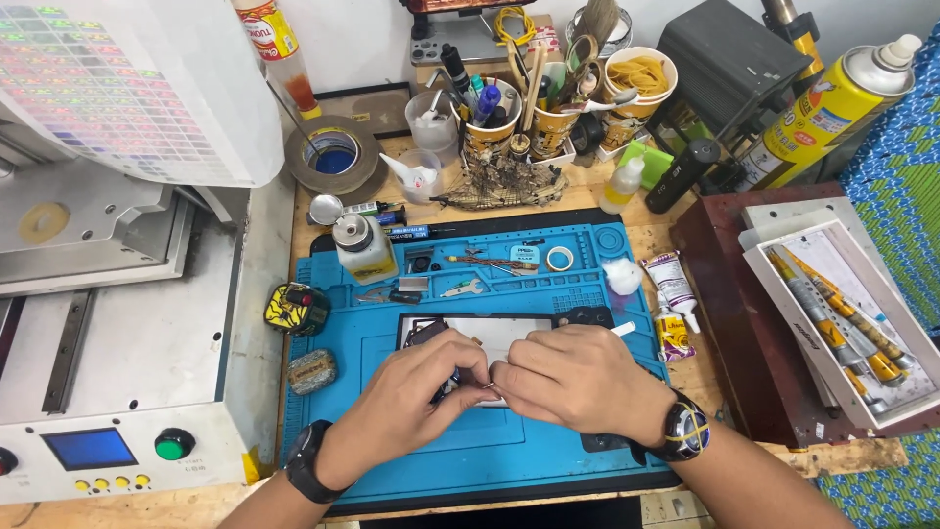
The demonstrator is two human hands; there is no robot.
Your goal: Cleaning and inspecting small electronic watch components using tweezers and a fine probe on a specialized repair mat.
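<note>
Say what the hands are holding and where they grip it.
Both hands, left hand and right hand, pinch something tiny between their fingertips above the blue silicone work mat; what it is cannot be told.

A wooden surface (607, 191) stands against a white wall (362, 39). A blue mat (490, 460) covers its middle. A grey machine (127, 343) stands at the left edge, a dark red tray (729, 304) at the right edge. The light is bright and even.

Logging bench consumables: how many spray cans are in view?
1. A yellow spray can with a white cap lies tilted at the bench's far right corner, beyond the dark red tray. Others may be hidden behind the cups of tools.
</note>
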